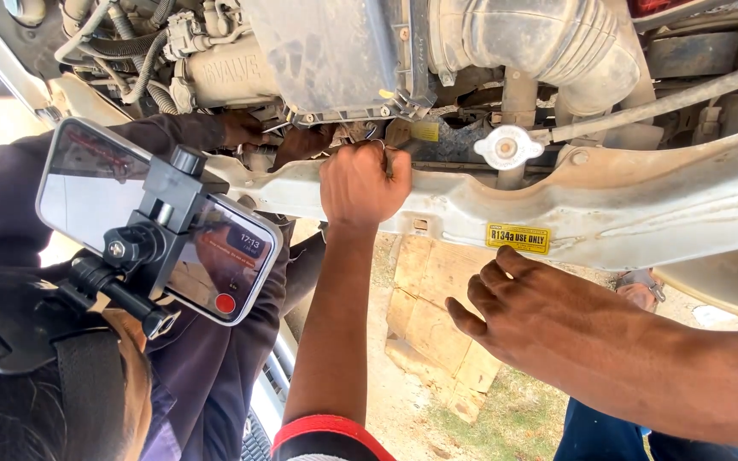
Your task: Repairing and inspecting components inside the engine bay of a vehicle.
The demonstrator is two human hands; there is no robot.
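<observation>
My left hand (360, 183) reaches up to the white front cross member (642, 205) of an open engine bay. Its fingers are closed around a small tool (403, 149) with a dark handle, and the tool's tip is hidden behind the fist. My right hand (531, 303) hovers below the cross member with its fingers loosely apart and nothing in it, just under a yellow sticker (518, 238). A round metal radiator cap (506, 147) sits right of my left hand.
A co-worker in dark clothing leans in at left, with both hands (271, 135) inside the bay beside mine. A phone on a head mount (160, 222) sticks out from that person. A ribbed air hose (540, 38) and a black box (335, 51) hang above. Cardboard (437, 316) lies on the ground.
</observation>
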